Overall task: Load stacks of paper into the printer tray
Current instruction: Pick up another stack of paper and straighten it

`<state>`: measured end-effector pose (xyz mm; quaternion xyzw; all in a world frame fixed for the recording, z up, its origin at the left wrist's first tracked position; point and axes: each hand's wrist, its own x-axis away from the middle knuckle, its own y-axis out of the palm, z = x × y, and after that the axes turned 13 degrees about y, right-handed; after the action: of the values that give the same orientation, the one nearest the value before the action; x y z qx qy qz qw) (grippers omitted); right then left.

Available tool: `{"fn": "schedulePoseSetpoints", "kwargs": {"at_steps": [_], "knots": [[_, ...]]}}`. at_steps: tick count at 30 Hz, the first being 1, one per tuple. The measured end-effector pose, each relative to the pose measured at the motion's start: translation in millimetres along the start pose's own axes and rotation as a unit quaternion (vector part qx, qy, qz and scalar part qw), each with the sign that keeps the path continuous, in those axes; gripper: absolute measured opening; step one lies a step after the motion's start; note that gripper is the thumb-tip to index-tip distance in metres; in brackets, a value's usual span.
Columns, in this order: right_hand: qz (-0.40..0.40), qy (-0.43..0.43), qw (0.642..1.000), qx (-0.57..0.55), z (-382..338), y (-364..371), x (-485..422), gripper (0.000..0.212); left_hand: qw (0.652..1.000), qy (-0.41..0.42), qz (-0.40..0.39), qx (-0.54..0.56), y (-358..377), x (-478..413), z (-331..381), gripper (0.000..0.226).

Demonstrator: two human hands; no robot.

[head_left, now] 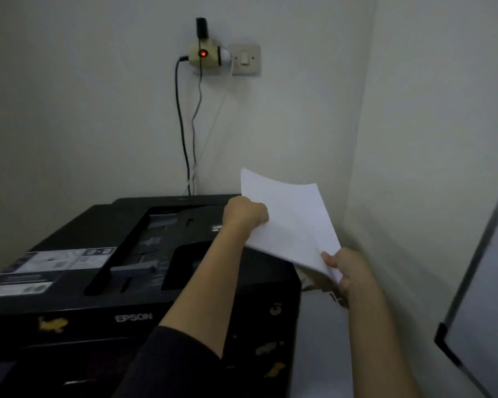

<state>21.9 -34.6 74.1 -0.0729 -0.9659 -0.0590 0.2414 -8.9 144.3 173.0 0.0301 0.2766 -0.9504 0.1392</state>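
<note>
The stack of paper [291,225] is up in the air, tilted, over the right rear corner of the black printer [69,231] and clear of its top. The left hand [246,215] grips the stack's left edge with curled fingers. The right hand [347,272] pinches the near right corner, thumb on top. The sheets bow slightly.

Yellow stickers [52,324] dot the printer's front. On the wall behind, a plug adapter [204,54] with a red light sits just beside a light switch [245,58], and cables [184,133] hang down behind the printer. A framed white board [480,282] stands at the far right.
</note>
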Motion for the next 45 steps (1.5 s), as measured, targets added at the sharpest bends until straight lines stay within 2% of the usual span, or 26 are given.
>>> {"fn": "schedulePoseSetpoints", "kwargs": {"at_steps": [2,3,10,15,20,23,28,34,37,41,42,45], "knots": [[-0.013,-0.015,1.0,0.014,-10,29,20,0.039,0.996,-0.036,0.005,0.079,-38,1,-13,0.044],[-0.008,-0.022,0.999,0.037,-13,45,29,0.041,0.996,-0.047,0.001,0.081,-56,2,-22,0.044],[-0.006,-0.045,0.99,0.131,-7,159,84,0.036,0.998,-0.024,0.049,-0.035,-160,3,-94,0.048],[-0.034,-0.072,0.986,0.148,7,226,107,0.03,0.996,-0.008,0.086,-0.023,-215,0,-145,0.04],[-0.08,-0.143,0.969,0.182,6,281,120,0.026,0.984,0.054,0.166,0.037,-264,-6,-170,0.036],[-0.072,-0.195,0.967,0.148,-5,313,124,0.034,0.969,0.103,0.212,0.077,-286,-11,-171,0.04],[-0.024,-0.272,0.959,0.076,-11,356,128,0.039,0.95,0.178,0.244,0.077,-305,-20,-176,0.039],[-0.069,-0.231,0.971,0.008,26,363,112,0.021,0.962,0.169,0.196,0.088,-291,-16,-224,0.035],[-0.067,-0.227,0.972,-0.008,25,366,105,0.015,0.96,0.166,0.2,0.108,-287,-18,-228,0.04],[-0.065,-0.231,0.971,0.001,17,365,103,0.019,0.944,0.18,0.254,0.112,-288,-25,-230,0.016],[-0.064,-0.234,0.97,0.003,15,365,103,0.021,0.938,0.186,0.269,0.115,-289,-25,-229,0.016],[-0.061,-0.262,0.963,0.017,12,368,103,0.029,0.931,0.2,0.28,0.124,-292,-24,-224,0.037]]}}
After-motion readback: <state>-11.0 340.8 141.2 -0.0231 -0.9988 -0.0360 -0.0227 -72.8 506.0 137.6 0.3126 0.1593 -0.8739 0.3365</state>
